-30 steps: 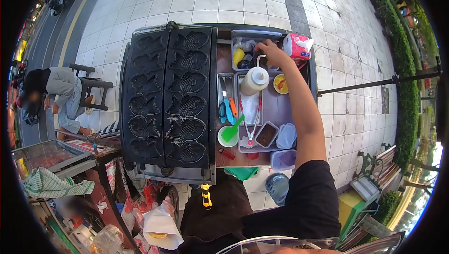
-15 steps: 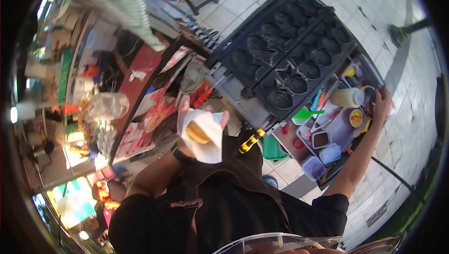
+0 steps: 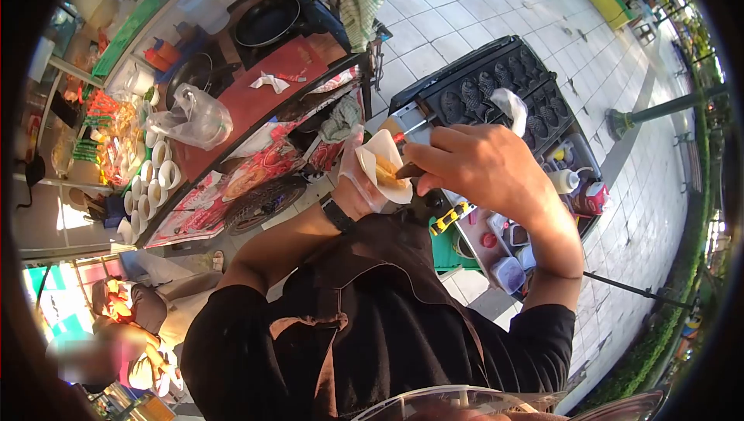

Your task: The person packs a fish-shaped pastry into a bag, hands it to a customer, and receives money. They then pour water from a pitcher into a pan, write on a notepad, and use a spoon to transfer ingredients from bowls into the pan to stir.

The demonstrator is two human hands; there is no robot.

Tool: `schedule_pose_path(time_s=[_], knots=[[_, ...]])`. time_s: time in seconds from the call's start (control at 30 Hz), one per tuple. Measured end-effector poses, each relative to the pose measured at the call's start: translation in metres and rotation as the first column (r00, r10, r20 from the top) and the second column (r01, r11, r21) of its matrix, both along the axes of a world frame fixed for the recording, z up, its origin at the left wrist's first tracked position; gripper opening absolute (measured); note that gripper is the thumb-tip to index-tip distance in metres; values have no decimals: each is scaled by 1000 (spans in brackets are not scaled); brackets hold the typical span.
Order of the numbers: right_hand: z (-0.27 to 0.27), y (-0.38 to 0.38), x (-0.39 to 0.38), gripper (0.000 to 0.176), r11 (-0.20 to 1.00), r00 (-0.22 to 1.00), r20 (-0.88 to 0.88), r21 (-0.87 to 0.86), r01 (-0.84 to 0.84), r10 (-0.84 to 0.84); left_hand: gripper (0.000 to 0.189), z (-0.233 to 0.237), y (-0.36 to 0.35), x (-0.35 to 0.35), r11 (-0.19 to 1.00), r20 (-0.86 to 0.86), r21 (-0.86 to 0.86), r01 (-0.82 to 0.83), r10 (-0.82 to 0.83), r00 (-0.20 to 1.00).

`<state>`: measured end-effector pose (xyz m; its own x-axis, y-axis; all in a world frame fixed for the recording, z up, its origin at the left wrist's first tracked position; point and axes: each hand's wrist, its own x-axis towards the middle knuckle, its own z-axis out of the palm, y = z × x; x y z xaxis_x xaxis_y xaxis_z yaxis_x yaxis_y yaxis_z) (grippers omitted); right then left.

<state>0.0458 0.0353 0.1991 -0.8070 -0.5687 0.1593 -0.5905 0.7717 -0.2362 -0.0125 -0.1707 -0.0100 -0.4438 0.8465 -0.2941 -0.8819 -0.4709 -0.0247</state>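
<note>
My left hand [image 3: 358, 194] holds a white paper wrapper [image 3: 377, 142] with a golden-brown pastry [image 3: 387, 173] inside it; thin clear plastic seems to cover this hand. Over the wrapper's right side, my right hand [image 3: 484, 169] has its fingers pinched together at the pastry, on a small dark thing that I cannot make out. Beyond that hand lies a black griddle [image 3: 469, 99] with fish-shaped moulds. A whitish object [image 3: 511, 108] of unclear kind shows in front of the moulds, just past my knuckles.
A tray with tubs [image 3: 508, 274] and a cream-coloured bottle [image 3: 563, 181] stands at the right. Left are a stall counter [image 3: 287, 64], a black pan [image 3: 267, 20], a plastic bag [image 3: 194, 119] and stacked cups [image 3: 159, 165]. A person [image 3: 139, 305] is at the lower left.
My right hand has come from the tray at the right to the pastry. The wrapper in my left hand has shifted right and up in view. The view has swung, showing more counter.
</note>
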Motion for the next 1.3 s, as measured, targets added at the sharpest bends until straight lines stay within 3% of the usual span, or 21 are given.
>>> schedule_pose_path(time_s=[0.07, 0.1, 0.13, 0.17, 0.2, 0.23, 0.27, 0.37, 0.5, 0.57, 0.6, 0.67, 0.8, 0.83, 0.87, 0.9, 0.93, 0.97, 1.2, 1.27, 1.3], knots=[[2, -41, -15, 25, 987, 992, -112, 150, -49, 66, 57, 8, -21, 4, 997, -60, 68, -33, 38, 997], [2, -59, -21, 21, 977, 978, -155, 181, -111, 140, 55, 3, -32, 6, 972, -572, -186, -140, 9, 820], [2, -77, -25, 18, 962, 957, -196, 214, -172, 215, 53, -4, -43, 7, 871, -890, -335, -359, -168, 424], [7, -94, -28, 14, 953, 952, -189, 231, -196, 242, 49, -26, -53, 5, 877, -920, -310, -367, -180, 347], [7, -109, -32, 14, 950, 950, -186, 237, -203, 249, 49, -18, -63, 4, 877, -921, -304, -372, -171, 349], [5, -122, -35, 9, 938, 952, -170, 284, -200, 254, 58, 0, -73, 6, 937, -606, -258, -237, 34, 795], [3, -136, -38, 5, 923, 954, -152, 328, -198, 259, 70, 14, -83, 7, 979, -66, -134, -151, 143, 987], [6, -173, -45, 6, 884, 970, -39, 423, -200, 238, 67, 34, -110, 9, 972, 47, -162, -169, 179, 983], [7, -206, -49, 7, 878, 965, 0, 415, -240, 263, 63, 22, -140, 14, 965, -21, -154, -213, 212, 977], [5, -218, -53, 7, 866, 956, 11, 422, -270, 293, 60, 4, -151, 21, 903, -586, -212, -373, 188, 788], [4, -222, -54, 8, 854, 947, 20, 427, -298, 320, 60, 7, -157, 20, 905, -585, -210, -371, 188, 789], [5, -227, -53, 7, 848, 942, 25, 426, -314, 336, 60, 18, -167, 14, 968, -103, -98, -230, 220, 970], [9, -231, -48, 6, 848, 942, -27, 443, -290, 336, 59, 8, -164, 15, 965, -31, -115, -235, 233, 972], [9, -231, -48, 6, 850, 944, -24, 444, -284, 329, 60, -3, -158, 18, 897, -495, -217, -386, 239, 836], [8, -230, -49, 6, 856, 941, -35, 428, -291, 337, 60, -14, -153, 19, 803, -844, -225, -552, 122, 522], [7, -230, -50, 5, 863, 938, -46, 410, -296, 343, 60, -3, -153, 18, 810, -843, -225, -542, 116, 524], [6, -229, -49, 5, 867, 943, -45, 410, -284, 330, 60, 18, -156, 15, 906, -454, -228, -356, 224, 862], [5, -229, -48, 5, 873, 944, -66, 406, -271, 323, 60, 29, -157, 12, 974, 60, -129, -188, 196, 979], [14, -198, -38, 6, 882, 955, -78, 411, -231, 286, 58, -2, -137, 8, 997, -1, 54, -56, 56, 998], [11, -189, -37, 7, 880, 963, -72, 429, -206, 260, 53, -21, -118, 14, 920, -518, -285, -268, 88, 851], [8, -184, -37, 7, 874, 967, -66, 446, -191, 245, 53, -14, -114, 14, 925, -518, -286, -250, 71, 853]])
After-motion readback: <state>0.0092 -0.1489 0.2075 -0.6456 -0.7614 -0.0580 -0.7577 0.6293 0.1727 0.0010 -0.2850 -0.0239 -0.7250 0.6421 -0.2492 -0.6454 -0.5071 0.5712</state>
